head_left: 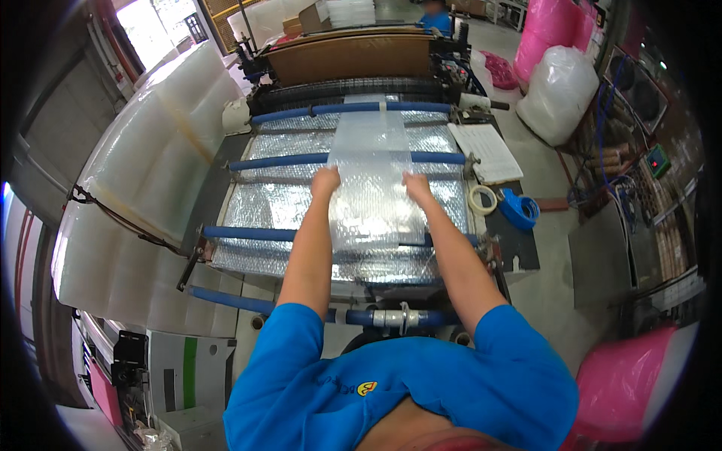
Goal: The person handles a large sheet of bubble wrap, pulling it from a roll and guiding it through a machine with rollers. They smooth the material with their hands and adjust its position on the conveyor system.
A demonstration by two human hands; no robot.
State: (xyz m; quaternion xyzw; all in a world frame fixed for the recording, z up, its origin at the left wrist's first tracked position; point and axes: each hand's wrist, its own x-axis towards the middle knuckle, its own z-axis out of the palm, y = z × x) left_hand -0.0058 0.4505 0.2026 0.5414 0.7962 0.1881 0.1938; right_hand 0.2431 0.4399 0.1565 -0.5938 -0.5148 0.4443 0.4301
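Observation:
A translucent sheet of bubble wrap point(370, 177) stretches from the machine's rollers toward me, over the silver bubble-foil table top point(263, 203). On its left edge my left hand point(326, 182) is closed, with the fingers curled. Level with it, my right hand point(416, 186) pinches the opposite edge. The sheet's near end hangs between my forearms. Blue padded bars point(252, 234) cross the table from side to side, and the sheet lies over the farther ones.
Right of the table top lie a paper sheet point(487, 152), a cream tape roll point(481, 200) and a blue tape dispenser point(519, 209). Large wrapped rolls point(143, 203) stand on the left. Pink rolls point(547, 37) and a white bag point(558, 94) stand far right. Another person point(436, 20) is behind the machine.

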